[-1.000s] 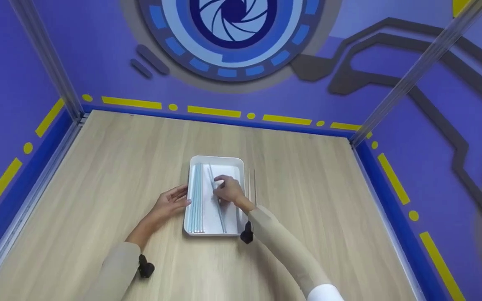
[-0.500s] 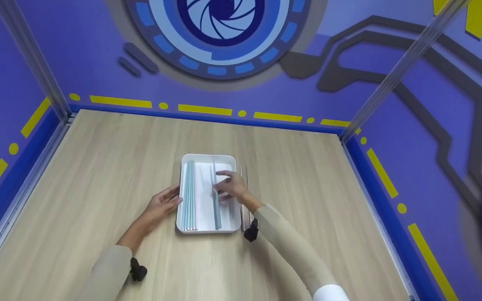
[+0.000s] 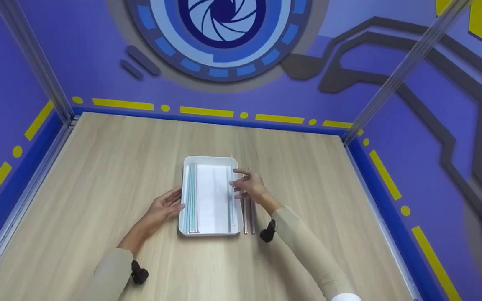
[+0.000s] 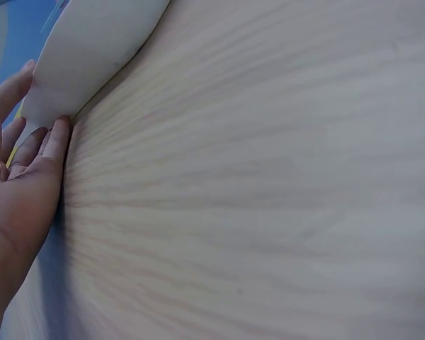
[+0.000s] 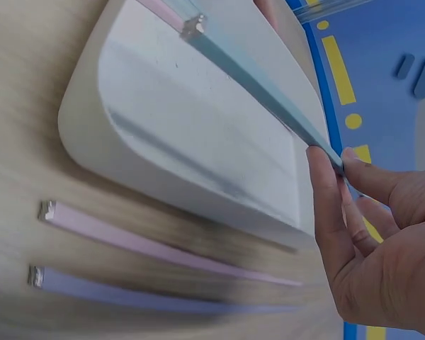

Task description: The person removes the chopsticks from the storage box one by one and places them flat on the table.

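Note:
A white tray (image 3: 213, 200) lies on the wooden table. My left hand (image 3: 161, 209) rests against its left wall with fairly straight fingers; the left wrist view shows the fingertips at the outer wall. Between thumb and fingertips, my right hand (image 3: 250, 184) pinches a pale blue chopstick (image 5: 262, 92) with a silver end cap. This chopstick is over the right side of the tray, lengthwise. Several pale blue-green chopsticks (image 3: 191, 200) lie side by side along the tray's left wall, with a pink chopstick (image 3: 198, 209) at their right.
Right of the tray, a pink chopstick (image 5: 142, 244) and a purple chopstick (image 5: 142, 292) lie apart on the table (image 3: 132, 146). Blue-purple printed walls (image 3: 98, 42) surround the table at the back and sides.
My right hand has carried the pale blue chopstick from the tray's middle to its right side, and the chopstick has gone from slanted to nearly lengthwise. My left hand stays at the left wall.

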A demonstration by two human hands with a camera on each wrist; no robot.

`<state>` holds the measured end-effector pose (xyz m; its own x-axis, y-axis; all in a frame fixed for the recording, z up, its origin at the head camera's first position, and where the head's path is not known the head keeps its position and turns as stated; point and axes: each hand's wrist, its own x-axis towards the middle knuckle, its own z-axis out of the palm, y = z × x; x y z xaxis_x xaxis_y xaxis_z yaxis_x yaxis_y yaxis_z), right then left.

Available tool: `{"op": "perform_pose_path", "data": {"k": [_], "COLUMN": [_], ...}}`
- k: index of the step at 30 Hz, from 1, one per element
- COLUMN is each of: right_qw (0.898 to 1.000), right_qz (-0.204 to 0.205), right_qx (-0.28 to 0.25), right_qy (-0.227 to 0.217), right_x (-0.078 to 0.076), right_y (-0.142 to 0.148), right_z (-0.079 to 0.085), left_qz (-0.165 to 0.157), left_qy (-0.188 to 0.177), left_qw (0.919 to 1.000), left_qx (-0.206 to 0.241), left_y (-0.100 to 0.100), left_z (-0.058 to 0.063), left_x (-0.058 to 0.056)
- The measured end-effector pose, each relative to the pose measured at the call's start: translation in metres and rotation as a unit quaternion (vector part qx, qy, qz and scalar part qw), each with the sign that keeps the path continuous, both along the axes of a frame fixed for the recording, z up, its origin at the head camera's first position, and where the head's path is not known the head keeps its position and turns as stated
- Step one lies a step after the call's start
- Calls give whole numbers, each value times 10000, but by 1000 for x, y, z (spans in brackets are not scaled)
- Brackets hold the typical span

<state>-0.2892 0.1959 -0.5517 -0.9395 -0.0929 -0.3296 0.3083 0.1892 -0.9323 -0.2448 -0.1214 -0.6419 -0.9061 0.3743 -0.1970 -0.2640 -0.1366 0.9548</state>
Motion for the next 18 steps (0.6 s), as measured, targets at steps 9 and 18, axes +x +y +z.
{"op": "perform_pose_path", "data": {"k": [9, 18], "right_qw": [9994, 9981], "right_qz": [-268, -394], "right_qx": [208, 477], "right_qy": [60, 19], "right_x": [0, -1], "right_y": [27, 52], "right_z": [1, -2], "left_qz": [43, 149], "left_qy": [-22, -58], "left_qw": [10000, 9997], "left_qx": [-5, -175], "left_y": [2, 2], "left_z": [-1, 0], "left_x": [1, 0]}}
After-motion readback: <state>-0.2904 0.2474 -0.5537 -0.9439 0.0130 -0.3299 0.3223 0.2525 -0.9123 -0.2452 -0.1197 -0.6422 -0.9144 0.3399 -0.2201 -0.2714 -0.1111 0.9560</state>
